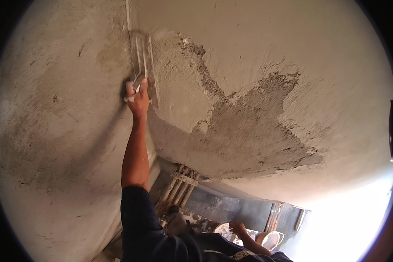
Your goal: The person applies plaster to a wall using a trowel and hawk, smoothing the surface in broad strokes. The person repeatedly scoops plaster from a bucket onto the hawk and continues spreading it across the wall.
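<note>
My left arm is stretched up along the inner corner of two plastered walls. My left hand [137, 101] is closed round the handle of a long metal plastering trowel [141, 54]. Its blade lies along the corner, against the right-hand wall. Beside the blade is a smooth, lighter patch of plaster [179, 91]. Darker, rough plaster [249, 118] with ragged edges spreads to the right of that patch. Down near my body, my right hand [238, 228] hangs with fingers loosely bent and apart, with nothing visible in it.
Below, a bundle of wooden poles [179, 187] with a crosspiece stands by the corner. A round pale container [222, 229] and a bucket [268, 240] sit near my right arm. More reddish poles [273, 217] lean behind. Bright light floods the lower right.
</note>
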The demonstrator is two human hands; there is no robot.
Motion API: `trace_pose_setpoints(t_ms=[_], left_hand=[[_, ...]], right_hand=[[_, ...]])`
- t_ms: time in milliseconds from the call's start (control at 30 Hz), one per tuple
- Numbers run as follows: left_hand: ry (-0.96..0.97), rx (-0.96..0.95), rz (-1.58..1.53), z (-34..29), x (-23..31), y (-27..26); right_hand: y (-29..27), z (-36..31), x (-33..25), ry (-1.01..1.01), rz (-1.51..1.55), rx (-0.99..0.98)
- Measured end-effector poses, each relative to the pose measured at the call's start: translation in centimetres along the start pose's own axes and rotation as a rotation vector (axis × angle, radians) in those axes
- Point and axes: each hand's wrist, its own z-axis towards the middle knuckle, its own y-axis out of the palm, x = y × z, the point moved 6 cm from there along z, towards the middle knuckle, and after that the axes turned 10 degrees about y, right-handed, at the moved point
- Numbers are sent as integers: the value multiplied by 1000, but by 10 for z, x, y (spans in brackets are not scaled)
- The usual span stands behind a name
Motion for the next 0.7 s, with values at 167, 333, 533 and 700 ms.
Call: trace_pose_setpoints(t_ms=[167,333,533,700], left_hand=[[56,-71,-205,-30,67,13],[229,-169,-425,-90,75,15],[-118,-50,-127,-52,-25,2],[-145,-35,-151,-68,-28,12]], right_hand=[[8,24,7,0,-77,-106],[-3,69,-50,-297,-423,6],[27,34,-120,-421,-328,30],[27,18,-60,-328,-301,-26]])
